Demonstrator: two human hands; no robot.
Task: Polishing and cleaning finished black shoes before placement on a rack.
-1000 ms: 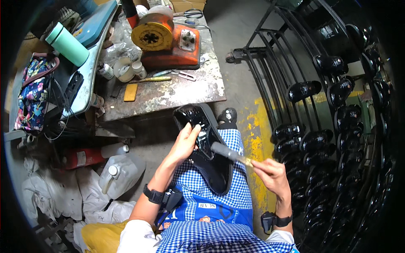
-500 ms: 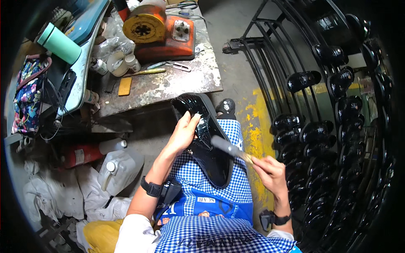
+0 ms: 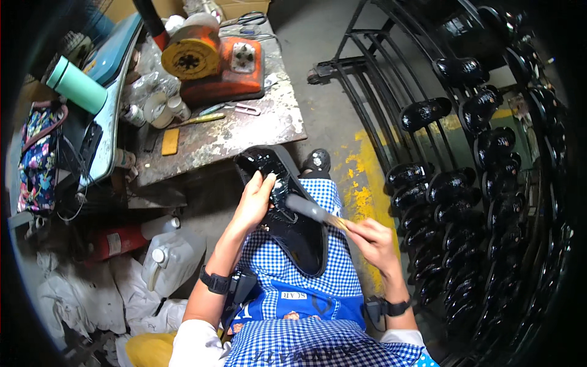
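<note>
A glossy black shoe (image 3: 298, 243) lies tilted across my lap, its toe toward me. My left hand (image 3: 255, 199) grips its upper around the opening, thumb on the near side and fingers partly hidden. My right hand (image 3: 373, 243) is closed around the yellowish end of a hand tool with a long, blunt grey part (image 3: 307, 208). The grey tip lies over the shoe's lacing area, just right of my left hand; motion blur hides whether it touches, and what kind of tool it is.
A worn workbench (image 3: 244, 134) ahead holds an orange machine (image 3: 223, 70), small pots and a yellow block (image 3: 170, 141). At right stands a black rack (image 3: 361, 79) loaded with several glossy black shoes (image 3: 452, 244). A plastic jug (image 3: 174, 260) sits at lower left.
The grey tool and my right hand have moved left, bringing the tip over the shoe's lacing area. My left hand keeps its hold on the shoe. The whole view has shifted slightly.
</note>
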